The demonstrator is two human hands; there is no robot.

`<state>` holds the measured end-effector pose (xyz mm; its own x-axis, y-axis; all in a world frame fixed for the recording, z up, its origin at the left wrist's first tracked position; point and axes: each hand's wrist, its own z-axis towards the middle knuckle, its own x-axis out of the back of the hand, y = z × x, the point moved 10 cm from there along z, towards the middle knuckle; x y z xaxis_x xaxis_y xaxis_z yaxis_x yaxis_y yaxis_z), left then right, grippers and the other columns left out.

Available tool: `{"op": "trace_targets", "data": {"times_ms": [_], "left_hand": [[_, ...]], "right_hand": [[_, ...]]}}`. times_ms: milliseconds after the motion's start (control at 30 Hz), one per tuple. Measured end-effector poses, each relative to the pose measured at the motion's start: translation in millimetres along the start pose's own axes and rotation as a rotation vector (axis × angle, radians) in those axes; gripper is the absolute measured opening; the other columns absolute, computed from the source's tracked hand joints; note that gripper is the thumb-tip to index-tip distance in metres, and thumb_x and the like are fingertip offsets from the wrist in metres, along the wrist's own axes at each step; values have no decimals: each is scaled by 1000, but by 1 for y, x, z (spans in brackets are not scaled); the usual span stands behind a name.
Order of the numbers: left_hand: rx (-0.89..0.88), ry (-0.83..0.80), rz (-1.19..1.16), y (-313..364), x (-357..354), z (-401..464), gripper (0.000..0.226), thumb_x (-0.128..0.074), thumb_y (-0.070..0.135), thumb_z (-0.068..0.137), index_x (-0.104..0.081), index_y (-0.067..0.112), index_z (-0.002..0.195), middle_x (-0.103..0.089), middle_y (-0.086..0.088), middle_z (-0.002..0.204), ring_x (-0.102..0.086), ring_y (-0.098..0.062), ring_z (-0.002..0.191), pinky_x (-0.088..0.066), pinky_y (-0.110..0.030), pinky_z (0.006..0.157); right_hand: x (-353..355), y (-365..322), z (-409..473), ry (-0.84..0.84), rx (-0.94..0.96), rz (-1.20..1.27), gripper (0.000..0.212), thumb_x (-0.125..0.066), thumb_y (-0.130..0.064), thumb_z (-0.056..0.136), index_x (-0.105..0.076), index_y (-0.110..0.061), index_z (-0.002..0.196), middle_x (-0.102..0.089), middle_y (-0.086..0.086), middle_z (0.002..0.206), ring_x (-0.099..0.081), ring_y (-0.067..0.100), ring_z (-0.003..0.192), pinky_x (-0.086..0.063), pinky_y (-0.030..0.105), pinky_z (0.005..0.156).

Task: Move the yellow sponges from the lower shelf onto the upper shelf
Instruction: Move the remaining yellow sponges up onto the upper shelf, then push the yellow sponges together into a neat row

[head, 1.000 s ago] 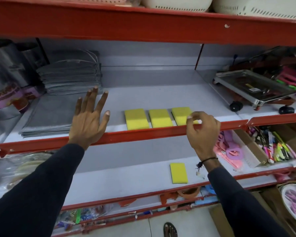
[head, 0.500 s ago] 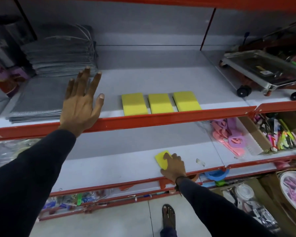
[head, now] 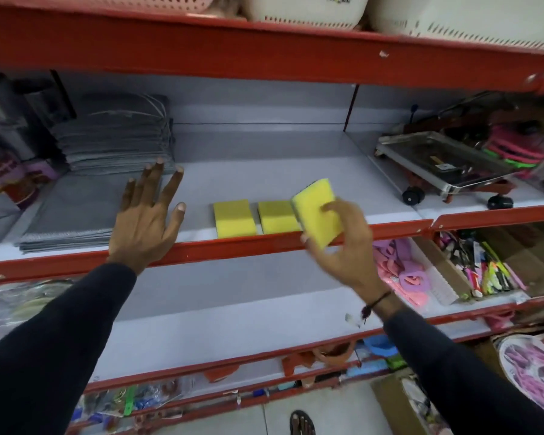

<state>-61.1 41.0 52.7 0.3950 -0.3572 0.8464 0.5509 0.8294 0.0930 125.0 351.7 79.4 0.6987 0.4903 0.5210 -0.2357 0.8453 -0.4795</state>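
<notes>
1. Shelving fills the view: a red-edged metal rack with pale grey decks. The upper shelf (head: 296,180) has open deck behind and to the right of the sponges already on it; the lower shelf (head: 233,328) shows a bare stretch in the middle with no yellow sponge in sight.
2. Neighbours on the upper shelf sit well apart from the working spot: a stack of grey mats (head: 107,146) on the left, a wheeled metal tray (head: 446,164) on the right. Perforated baskets (head: 305,9) stand on the tier above.
3. Left hand (head: 145,224) is spread flat and holds nothing, its heel at the red front lip of the upper shelf.
4. Right hand (head: 339,246) pinches a yellow sponge (head: 316,211), thumb on the broad face and fingers behind. The sponge is tilted in the air over the shelf lip, just right of two placed sponges (head: 255,218); any third behind it is hidden.
5. Handling, as a judgement: the sponge looks light, soft and squashy, not slippery and not fragile. A light pinch across the two broad faces near the middle should do. A darker layer shows along its top edge, probably a scouring side.
6. Setting it flat beside the row, yellow face up, looks easy; the raised lip must be cleared first.
</notes>
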Motion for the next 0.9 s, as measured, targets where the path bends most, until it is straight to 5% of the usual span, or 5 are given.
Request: {"op": "trace_targets", "data": {"times_ms": [100, 233, 533, 700, 900], "left_hand": [[-22, -15, 13, 1, -3, 0, 72, -19, 53, 105, -9, 27, 171, -2, -10, 181, -2, -29, 166, -6, -55, 133], [-50, -15, 16, 2, -6, 0, 71, -21, 51, 105, -8, 28, 171, 0, -8, 181, 0, -28, 166, -4, -55, 133], [-142, -121, -27, 49, 1, 12, 57, -33, 43, 102, -68, 11, 133, -66, -16, 142, -63, -39, 128, -47, -52, 108], [-227, -274, -198, 103, -11, 15, 58, -33, 50, 103, -76, 11, 111, -77, -9, 118, -69, -35, 109, -55, -46, 95], [-188, -299, -241, 112, -15, -1, 53, -34, 48, 101, -73, 12, 105, -75, -7, 110, -67, -33, 102, -54, -46, 88]], "right_hand": [[31, 68, 39, 22, -242, -176, 45, -78, -37, 82, -59, -17, 117, -64, 10, 116, -58, 31, 109, -44, 38, 93], [18, 130, 33, -305, -464, -393, 55, -64, -60, 81, -61, -17, 115, -69, 22, 106, -62, 41, 104, -49, 44, 88], [14, 98, 48, -346, -315, -541, 50, -53, -58, 87, -71, -28, 122, -65, 12, 137, -55, 35, 129, -45, 49, 105], [-59, 9, 57, -584, 1, -339, 53, -41, -35, 85, -68, -24, 128, -60, 6, 147, -54, 26, 137, -39, 48, 116], [-101, -6, 30, -794, 39, -386, 41, -40, -22, 100, -64, -24, 134, -57, -3, 150, -45, 19, 144, -15, 50, 127]]}}
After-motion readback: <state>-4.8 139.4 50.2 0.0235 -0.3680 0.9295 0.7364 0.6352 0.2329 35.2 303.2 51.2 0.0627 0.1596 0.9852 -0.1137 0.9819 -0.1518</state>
